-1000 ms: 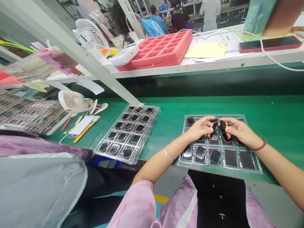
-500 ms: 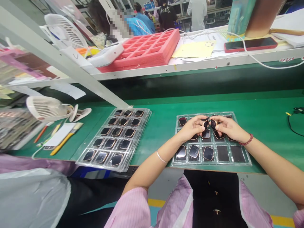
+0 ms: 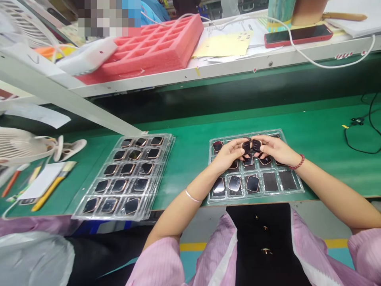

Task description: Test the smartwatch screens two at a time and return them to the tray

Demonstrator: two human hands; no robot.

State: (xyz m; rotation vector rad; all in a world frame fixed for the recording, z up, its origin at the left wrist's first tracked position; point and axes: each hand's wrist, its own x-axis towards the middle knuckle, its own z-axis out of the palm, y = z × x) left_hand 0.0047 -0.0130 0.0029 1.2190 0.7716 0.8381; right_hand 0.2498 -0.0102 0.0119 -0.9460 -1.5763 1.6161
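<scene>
Above the clear tray point(image 3: 294, 190), left hand point(image 3: 228, 154) & right hand point(image 3: 275, 150) each pinch a watch case point(image 3: 246, 147). No legible writing on cases or tray.

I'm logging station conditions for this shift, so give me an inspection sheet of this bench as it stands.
Surface: green bench mat, bare between the two trays.
Job's things: clear tray under the hands, partly filled with watch bodies, two near-right pockets without one; each hand holds one small dark watch body above it.
Clutter: stacked full trays on the left; small fan, brush and pens at far left.
Grippers: left hand and right hand both closed on a piece.
Cables: black cable on the mat at right; white cable on the shelf.
Surroundings: shelf with red foam tray, papers, red phone.
</scene>
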